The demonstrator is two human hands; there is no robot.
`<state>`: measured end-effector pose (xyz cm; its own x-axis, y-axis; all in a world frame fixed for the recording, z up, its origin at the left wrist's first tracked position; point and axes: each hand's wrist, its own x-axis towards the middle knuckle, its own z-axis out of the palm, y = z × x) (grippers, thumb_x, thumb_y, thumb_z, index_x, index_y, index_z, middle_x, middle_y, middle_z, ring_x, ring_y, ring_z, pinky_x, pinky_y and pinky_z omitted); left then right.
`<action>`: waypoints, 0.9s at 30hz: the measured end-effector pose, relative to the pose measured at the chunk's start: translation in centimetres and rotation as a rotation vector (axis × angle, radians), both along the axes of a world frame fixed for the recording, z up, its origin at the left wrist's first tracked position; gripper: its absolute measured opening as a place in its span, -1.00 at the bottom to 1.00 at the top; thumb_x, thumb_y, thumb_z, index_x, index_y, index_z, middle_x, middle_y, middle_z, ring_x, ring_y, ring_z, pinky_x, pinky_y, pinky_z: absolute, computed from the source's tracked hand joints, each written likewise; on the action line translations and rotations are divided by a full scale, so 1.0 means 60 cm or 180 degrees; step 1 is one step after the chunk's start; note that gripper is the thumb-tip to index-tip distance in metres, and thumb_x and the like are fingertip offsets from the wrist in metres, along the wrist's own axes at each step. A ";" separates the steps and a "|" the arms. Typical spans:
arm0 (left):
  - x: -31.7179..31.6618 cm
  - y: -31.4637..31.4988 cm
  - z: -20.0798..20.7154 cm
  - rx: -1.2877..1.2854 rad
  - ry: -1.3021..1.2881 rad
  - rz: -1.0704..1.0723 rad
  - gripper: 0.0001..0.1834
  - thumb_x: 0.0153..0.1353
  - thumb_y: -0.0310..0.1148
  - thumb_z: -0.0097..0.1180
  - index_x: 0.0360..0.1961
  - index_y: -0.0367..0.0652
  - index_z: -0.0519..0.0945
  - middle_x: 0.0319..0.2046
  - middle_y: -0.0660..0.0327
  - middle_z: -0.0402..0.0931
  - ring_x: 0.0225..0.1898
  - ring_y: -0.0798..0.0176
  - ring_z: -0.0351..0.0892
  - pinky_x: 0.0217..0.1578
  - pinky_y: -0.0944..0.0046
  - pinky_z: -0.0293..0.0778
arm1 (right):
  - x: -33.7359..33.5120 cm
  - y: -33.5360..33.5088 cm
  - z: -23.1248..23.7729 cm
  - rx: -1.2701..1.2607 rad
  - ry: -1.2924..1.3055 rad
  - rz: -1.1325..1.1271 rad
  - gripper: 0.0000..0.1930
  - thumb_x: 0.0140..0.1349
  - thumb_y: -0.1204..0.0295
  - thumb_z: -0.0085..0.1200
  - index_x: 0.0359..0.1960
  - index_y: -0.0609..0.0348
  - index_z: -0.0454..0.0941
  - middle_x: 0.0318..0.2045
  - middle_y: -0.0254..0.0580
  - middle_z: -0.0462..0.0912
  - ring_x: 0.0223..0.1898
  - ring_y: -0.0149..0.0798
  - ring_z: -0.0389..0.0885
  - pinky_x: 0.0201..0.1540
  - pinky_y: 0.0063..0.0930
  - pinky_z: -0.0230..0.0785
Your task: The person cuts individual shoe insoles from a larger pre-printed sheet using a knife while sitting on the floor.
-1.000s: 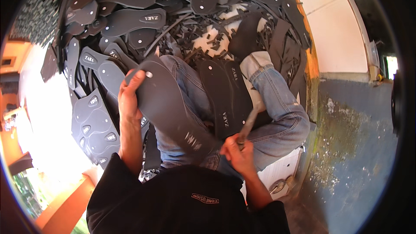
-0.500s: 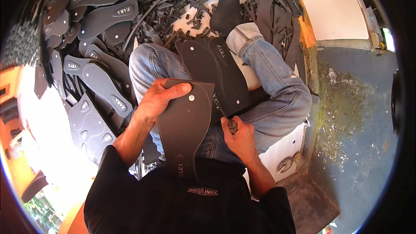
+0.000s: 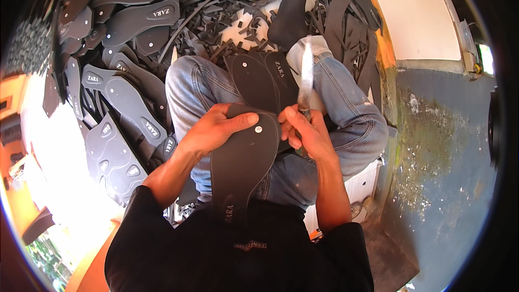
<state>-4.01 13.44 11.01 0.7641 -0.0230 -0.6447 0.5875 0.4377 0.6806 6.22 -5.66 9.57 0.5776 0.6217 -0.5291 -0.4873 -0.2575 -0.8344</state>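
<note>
My left hand (image 3: 219, 128) is closed on the wide end of a dark grey foam shoe sole (image 3: 240, 167), its thumb lying on the upper face near a small round white sticker. The sole hangs over my lap, with its narrow end against my black shirt. My right hand (image 3: 309, 132) grips a knife (image 3: 306, 73) by its handle, the shiny blade pointing up and away from the sole. Some fingers of that hand are at the sole's right edge; whether they pinch a scrap there I cannot tell. Across my legs lies a dark foam sheet (image 3: 259, 84) with sole outlines.
Cut soles (image 3: 130, 103) are piled to the left and far left. Thin foam offcuts (image 3: 216, 35) cover the white floor ahead, around my foot in a dark sock (image 3: 289, 19). A blue-grey stained wall (image 3: 432, 146) stands close on the right.
My right hand has moved up to the sole's edge, and the knife has swung upright, off the sole. The sole's square top right corner now looks rounded.
</note>
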 end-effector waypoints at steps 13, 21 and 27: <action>0.066 -0.174 -0.066 -0.1381 -0.1225 0.1496 -0.80 0.19 -0.28 0.13 -0.31 -0.18 0.48 -0.68 0.28 0.40 -0.81 0.45 0.24 -0.84 0.47 0.13 | -0.036 -0.023 0.046 0.0324 -0.0832 -0.1896 -0.73 0.18 0.33 0.18 -0.55 0.20 0.42 -0.74 -0.46 0.36 -0.74 -0.58 0.24 -0.70 -0.66 0.03; 0.071 -0.209 -0.063 -0.1168 -0.0728 0.1600 -0.78 0.26 -0.19 0.06 -0.29 -0.12 0.46 -0.67 0.30 0.42 -0.77 0.47 0.25 -0.81 0.50 0.13 | -0.084 -0.165 -0.003 -0.2269 -0.2306 -0.0866 -0.59 0.20 0.26 0.14 -0.68 0.26 0.34 -0.84 -0.05 0.30 -0.80 -0.12 0.33 -0.68 -0.29 0.16; 0.050 -0.203 -0.081 -0.1307 -0.0740 0.1463 -0.76 0.20 -0.20 0.15 -0.33 -0.17 0.48 -0.69 0.30 0.39 -0.81 0.48 0.23 -0.84 0.49 0.08 | -0.105 -0.158 -0.007 -0.2653 -0.2154 -0.0556 -0.67 0.17 0.31 0.11 -0.64 0.26 0.39 -0.77 0.09 0.42 -0.66 0.18 0.46 -0.61 -0.12 0.25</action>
